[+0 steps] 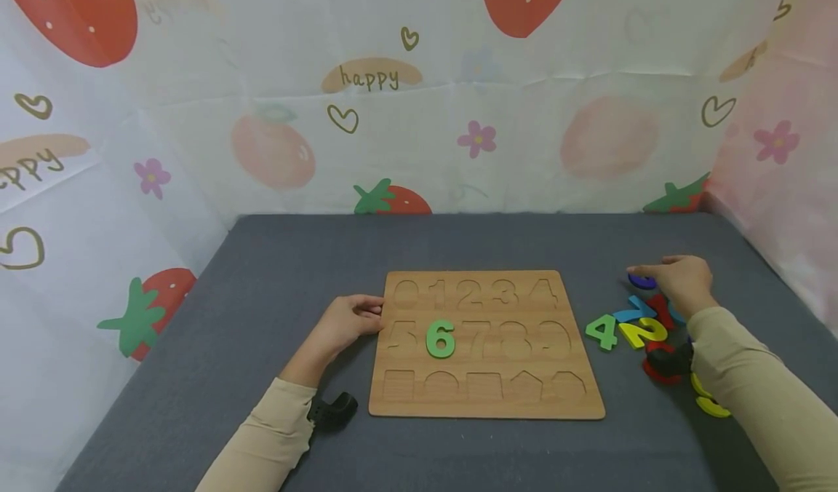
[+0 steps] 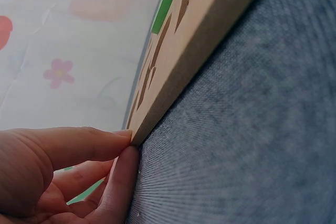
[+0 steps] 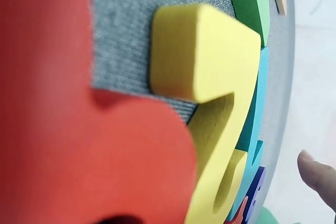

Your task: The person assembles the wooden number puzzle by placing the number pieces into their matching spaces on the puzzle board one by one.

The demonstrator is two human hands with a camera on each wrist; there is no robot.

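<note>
A wooden number board (image 1: 484, 361) with cut-out slots lies flat on the table. A green 6 (image 1: 441, 339) is in its middle row. My left hand (image 1: 343, 324) is at the board's left edge; in the left wrist view thumb (image 2: 105, 141) and finger pinch that edge. My right hand (image 1: 684, 281) is over the dark blue piece (image 1: 641, 282) at the far end of a loose pile, partly covering it. The right wrist view shows one fingertip (image 3: 317, 174) extended, apart from the pieces. Nearest that camera are a red piece (image 3: 131, 161) and the yellow 2 (image 3: 226, 51).
Beside the board's right edge lie a green 4 (image 1: 601, 332), a light blue piece (image 1: 633, 310) and several more pieces. Yellow ones (image 1: 712, 407) sit partly under the right sleeve. A patterned curtain (image 1: 458, 150) closes off the back and sides.
</note>
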